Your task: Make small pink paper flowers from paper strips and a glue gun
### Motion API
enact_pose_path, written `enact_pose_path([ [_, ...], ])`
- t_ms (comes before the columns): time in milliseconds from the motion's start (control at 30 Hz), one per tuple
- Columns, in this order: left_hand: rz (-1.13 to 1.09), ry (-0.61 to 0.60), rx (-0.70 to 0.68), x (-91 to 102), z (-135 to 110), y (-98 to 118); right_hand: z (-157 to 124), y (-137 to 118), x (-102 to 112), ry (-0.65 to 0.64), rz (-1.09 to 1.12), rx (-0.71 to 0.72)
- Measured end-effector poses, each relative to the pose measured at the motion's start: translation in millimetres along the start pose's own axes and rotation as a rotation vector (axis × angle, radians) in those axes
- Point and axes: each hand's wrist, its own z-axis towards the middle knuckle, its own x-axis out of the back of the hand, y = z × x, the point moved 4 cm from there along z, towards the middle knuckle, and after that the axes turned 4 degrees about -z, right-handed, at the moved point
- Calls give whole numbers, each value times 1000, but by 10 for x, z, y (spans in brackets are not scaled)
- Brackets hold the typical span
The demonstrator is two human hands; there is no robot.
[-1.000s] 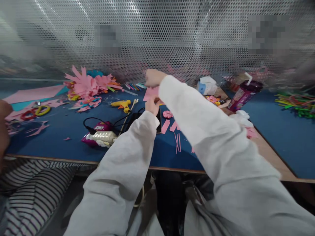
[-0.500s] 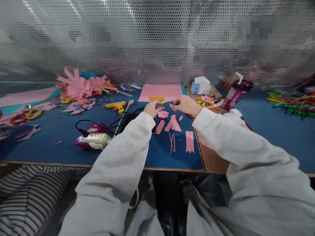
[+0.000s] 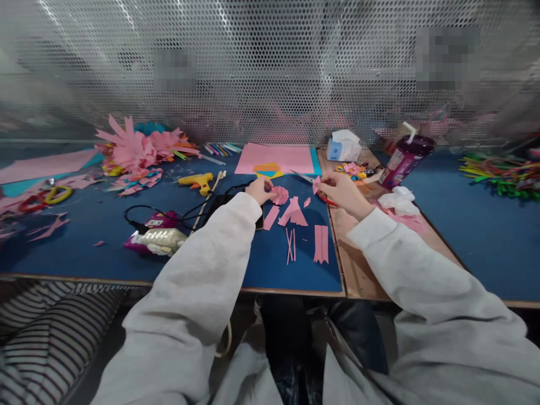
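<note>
Pink paper flower (image 3: 280,195), blue tabletop (image 3: 291,278)

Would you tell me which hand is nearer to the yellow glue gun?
The left hand: it is right of the glue gun, at the pink flower; the right hand is farther right, holding a pink paper piece.

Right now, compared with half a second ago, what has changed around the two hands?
The right hand has moved rightward, away from the left, still pinching a small pink paper piece. The left hand, just short of the pink paper rosette before, now appears to have hold of its edge. The yellow glue gun, purple cup and tissue pack stayed put.
</note>
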Motion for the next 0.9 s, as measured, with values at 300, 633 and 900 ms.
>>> enact_pose_path([
  [300,-322,-93,-51,-92,-134,342,-9,149,11,192,163,-84],
  [633,-382,-260,-18,-292,-355,503,-114,177,-33,238,212,-89],
  [900,-386,-299,-3,-305,-386,518,-148,182,-32,230,226,-89],
])
